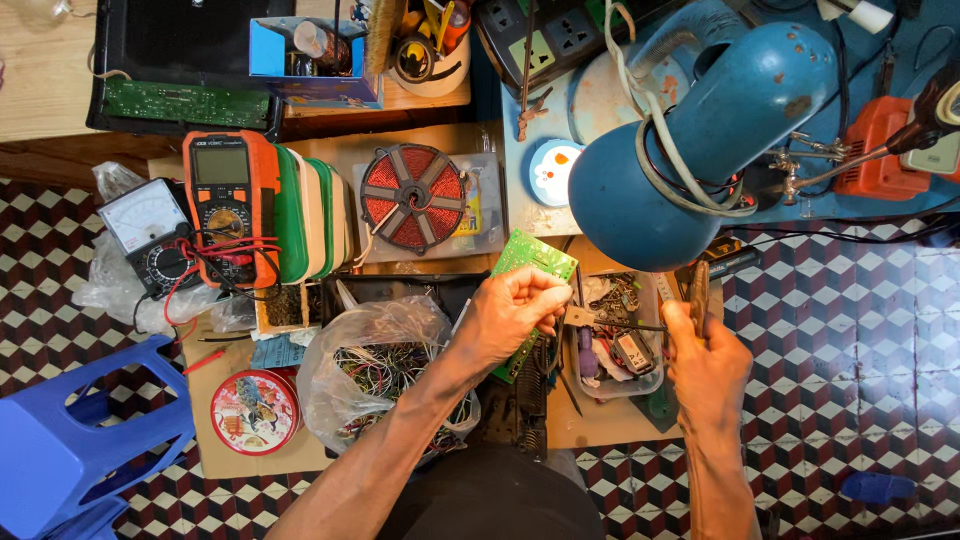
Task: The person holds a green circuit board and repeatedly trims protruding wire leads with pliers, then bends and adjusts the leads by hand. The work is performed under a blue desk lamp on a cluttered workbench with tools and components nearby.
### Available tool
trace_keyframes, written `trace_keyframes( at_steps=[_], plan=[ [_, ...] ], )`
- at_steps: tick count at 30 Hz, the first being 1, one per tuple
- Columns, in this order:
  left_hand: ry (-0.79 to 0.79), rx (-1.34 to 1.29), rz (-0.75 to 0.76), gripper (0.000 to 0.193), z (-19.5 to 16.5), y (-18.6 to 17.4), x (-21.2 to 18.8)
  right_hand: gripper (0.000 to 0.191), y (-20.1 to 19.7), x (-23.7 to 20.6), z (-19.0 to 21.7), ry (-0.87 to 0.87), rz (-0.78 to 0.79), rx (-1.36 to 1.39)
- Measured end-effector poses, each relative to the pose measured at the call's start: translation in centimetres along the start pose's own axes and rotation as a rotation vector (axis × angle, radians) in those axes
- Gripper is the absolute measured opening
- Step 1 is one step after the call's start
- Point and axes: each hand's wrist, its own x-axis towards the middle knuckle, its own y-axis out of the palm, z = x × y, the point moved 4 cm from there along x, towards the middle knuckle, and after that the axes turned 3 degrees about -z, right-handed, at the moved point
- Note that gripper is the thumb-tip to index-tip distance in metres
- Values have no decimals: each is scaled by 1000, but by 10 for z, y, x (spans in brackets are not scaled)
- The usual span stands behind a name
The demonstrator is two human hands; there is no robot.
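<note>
Left hand (pixel 508 312) grips flat green circuit board (pixel 533 262).

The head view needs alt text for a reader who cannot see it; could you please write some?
Seen from above, the left hand holds a green circuit board while the right hand grips pliers. Around them lie an orange meter, a bag of wires and a blue lamp.

Left hand (pixel 510 315) grips circuit board (pixel 535 262) (green)
</note>
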Motion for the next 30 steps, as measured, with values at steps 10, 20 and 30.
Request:
trace_keyframes(
  at_steps=[10,20,30],
  plan=[
    [162,-16,-61,16,-21,7,-2,24,12,-34,2,12,101,-33],
    [229,85,-119,15,-45,7,-13,23,29,-37,20,-73,213,-37],
    [200,-52,-104,16,-34,8,-9,42,44,-49,46,-196,277,-263]
  ],
)
